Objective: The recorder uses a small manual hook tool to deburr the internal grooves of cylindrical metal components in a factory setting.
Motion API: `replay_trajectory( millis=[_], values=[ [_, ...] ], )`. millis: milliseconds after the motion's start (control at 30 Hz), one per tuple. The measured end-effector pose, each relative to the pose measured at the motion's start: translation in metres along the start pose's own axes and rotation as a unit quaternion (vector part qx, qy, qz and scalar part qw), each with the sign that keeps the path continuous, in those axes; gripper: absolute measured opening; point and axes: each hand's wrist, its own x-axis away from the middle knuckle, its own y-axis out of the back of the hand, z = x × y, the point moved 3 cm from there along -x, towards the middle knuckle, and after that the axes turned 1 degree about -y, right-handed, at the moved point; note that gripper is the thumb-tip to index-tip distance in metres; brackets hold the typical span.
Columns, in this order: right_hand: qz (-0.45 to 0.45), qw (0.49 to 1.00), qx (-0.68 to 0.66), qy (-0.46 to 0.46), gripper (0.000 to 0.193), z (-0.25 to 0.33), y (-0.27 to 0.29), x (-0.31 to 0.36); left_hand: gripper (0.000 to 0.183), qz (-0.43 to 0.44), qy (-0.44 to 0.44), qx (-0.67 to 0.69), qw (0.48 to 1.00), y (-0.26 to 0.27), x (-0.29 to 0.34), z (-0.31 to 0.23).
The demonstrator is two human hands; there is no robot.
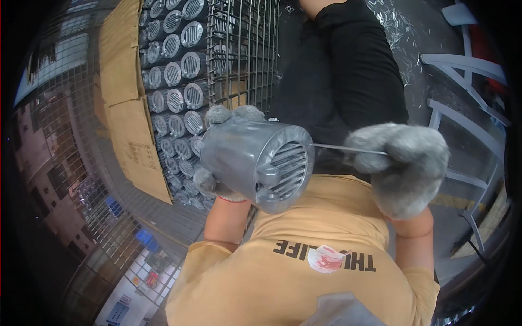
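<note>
My left hand [219, 115], in a grey knitted work glove, is wrapped round a grey metal cylindrical housing [234, 155] from behind and below. The housing is tilted sideways, its round slotted end turned to the right; a small rounded boss sits inside its rim. My right hand [408, 163], gloved alike, is closed round a thin straight metal rod [340, 148] that points left. The rod's far tip meets the rim of the slotted end or passes just behind it; I cannot tell which. The rod's other end is hidden in the fist.
At the left, a wire mesh cage [244, 49] holds many similar grey housings [185, 95] in stacked rows, with a cardboard sheet [128, 114] along their side. Light grey metal frames [462, 62] stand at the right. Shiny metal shavings [394, 27] lie on the dark floor.
</note>
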Motion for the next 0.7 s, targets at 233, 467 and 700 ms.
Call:
replay_trajectory(
  millis=[233, 467, 700],
  values=[
    [-0.033, 0.987, 0.112, -0.107, 0.025, 0.020, 0.028, 0.026, 0.074, 0.122, 0.082, 0.519, 0.842, -0.010, 0.000, -0.018],
    [0.209, 0.963, 0.057, -0.158, 0.041, 0.017, 0.046, 0.032, 0.080, 0.308, -0.025, 0.507, 0.804, -0.045, -0.024, -0.058],
    [0.309, 0.907, 0.287, 0.020, 0.033, 0.037, 0.017, 0.012, 0.066, 0.212, 0.139, 0.647, 0.719, -0.005, -0.004, 0.010]
  ],
)
